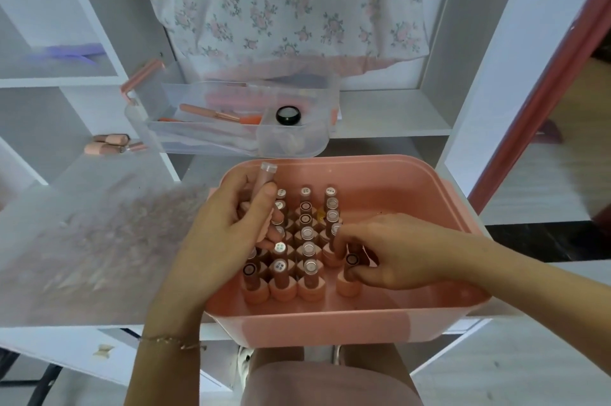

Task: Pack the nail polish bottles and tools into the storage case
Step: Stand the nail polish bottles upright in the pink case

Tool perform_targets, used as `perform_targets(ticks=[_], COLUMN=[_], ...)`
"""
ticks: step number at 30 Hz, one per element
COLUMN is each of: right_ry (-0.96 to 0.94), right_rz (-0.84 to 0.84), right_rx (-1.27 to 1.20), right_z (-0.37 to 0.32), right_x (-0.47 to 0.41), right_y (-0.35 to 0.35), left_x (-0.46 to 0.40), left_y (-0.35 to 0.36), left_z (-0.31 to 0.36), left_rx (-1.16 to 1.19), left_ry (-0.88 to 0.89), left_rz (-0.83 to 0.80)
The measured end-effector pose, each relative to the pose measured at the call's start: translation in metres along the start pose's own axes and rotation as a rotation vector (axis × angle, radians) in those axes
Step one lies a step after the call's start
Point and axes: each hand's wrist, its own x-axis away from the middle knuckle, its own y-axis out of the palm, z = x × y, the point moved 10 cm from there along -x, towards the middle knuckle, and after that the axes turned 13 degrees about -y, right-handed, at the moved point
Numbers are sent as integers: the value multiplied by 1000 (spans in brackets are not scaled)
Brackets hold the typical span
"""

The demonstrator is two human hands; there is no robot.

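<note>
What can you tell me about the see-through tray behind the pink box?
The clear tray looks like frosted plastic, long with rounded corners. It sits level on the white shelf, just behind the pink case. A divider splits it: the left part holds pink and orange tools, the right a round black jar. A pink handle rises at its left end. Neither hand touches it.

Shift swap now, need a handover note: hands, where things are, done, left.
Left hand grips a bottle over the pink plastic storage case.
Right hand pinches a bottle standing at the right end of the front row.
Done: rows of pink nail polish bottles stand upright in the case.
Left: two bottles lying on the white shelf; clear plastic tray of tools behind the case.
</note>
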Motion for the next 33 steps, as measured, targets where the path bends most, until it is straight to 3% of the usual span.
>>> perform_targets(ticks=[33], right_ry=[5], right_rz=[81], right_rx=[-4], right_z=[2], right_x=[-6], right_y=[-6], left_x=[3], left_y=[1], left_z=[-1], left_rx=[-33], left_ry=[-25], left_rz=[5])
